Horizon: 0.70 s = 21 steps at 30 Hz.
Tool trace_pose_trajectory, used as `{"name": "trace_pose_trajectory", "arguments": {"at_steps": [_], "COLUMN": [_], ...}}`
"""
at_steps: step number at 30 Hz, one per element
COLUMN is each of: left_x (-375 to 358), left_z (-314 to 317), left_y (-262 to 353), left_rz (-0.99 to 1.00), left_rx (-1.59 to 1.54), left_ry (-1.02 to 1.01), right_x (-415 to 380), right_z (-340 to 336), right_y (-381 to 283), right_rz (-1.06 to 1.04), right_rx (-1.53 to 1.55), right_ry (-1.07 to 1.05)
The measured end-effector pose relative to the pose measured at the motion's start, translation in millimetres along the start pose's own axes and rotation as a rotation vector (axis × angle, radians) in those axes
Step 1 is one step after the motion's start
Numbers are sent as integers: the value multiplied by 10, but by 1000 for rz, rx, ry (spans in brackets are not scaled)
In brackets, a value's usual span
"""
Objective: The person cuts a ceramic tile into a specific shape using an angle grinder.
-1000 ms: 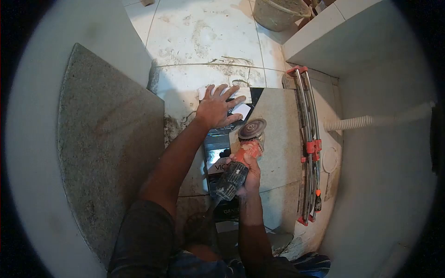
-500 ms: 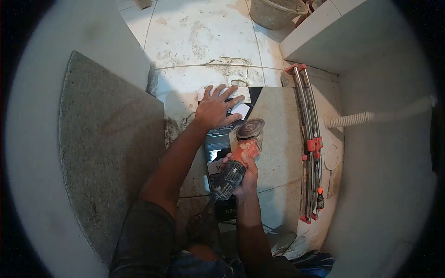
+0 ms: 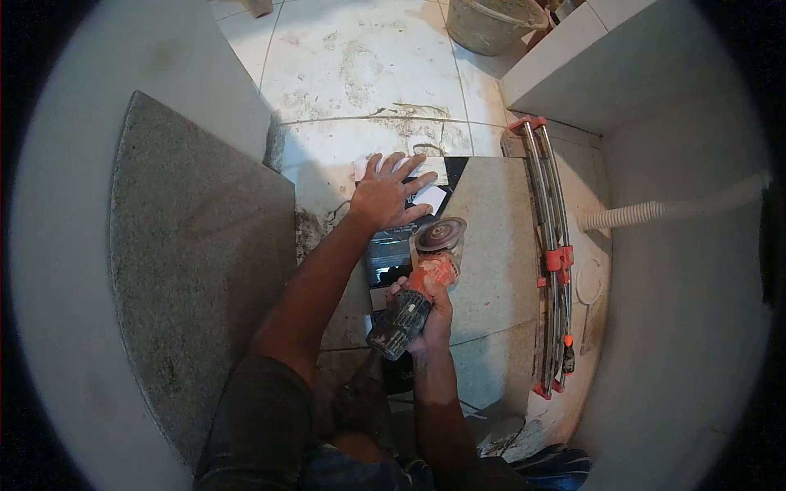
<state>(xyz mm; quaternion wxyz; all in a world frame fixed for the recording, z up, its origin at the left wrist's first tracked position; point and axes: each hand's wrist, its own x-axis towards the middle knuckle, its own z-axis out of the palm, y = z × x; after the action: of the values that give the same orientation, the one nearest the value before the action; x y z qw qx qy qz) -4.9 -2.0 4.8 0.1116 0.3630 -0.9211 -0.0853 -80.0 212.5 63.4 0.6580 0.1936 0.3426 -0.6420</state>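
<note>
My right hand [image 3: 434, 319] is wrapped round an orange and black angle grinder [image 3: 409, 299], its round disc [image 3: 440, 234] pointing away from me over the board. My left hand [image 3: 383, 199] lies flat with fingers spread on a dark printed box or sheet [image 3: 390, 252] and a pale strip [image 3: 427, 170] at its far end. A small white piece [image 3: 430, 199] shows beside the left fingertips. Under the disc and to the right is a grey tile [image 3: 495, 245]. Whether the disc touches anything is unclear.
A tile cutter with metal rails [image 3: 550, 221] lies along the right, near a white corrugated hose [image 3: 626, 215]. A large grey slab [image 3: 201, 270] leans at the left wall. A bucket [image 3: 491, 23] stands at the far right on the dirty tiled floor [image 3: 360, 78].
The grinder's body has shifted slightly to the left and its disc looks tilted a little differently. My left hand stays flat in place; the whole view has shifted slightly.
</note>
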Motion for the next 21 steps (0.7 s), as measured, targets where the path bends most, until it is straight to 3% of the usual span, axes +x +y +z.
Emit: {"name": "trace_pose_trajectory", "arguments": {"at_steps": [21], "left_x": [-8], "left_z": [-28], "left_y": [11], "left_rz": [-6], "left_rx": [1], "left_ry": [-2], "right_x": [-78], "right_z": [-85], "right_y": [65], "right_rz": [111], "right_rx": [-42], "right_ry": [-103]}}
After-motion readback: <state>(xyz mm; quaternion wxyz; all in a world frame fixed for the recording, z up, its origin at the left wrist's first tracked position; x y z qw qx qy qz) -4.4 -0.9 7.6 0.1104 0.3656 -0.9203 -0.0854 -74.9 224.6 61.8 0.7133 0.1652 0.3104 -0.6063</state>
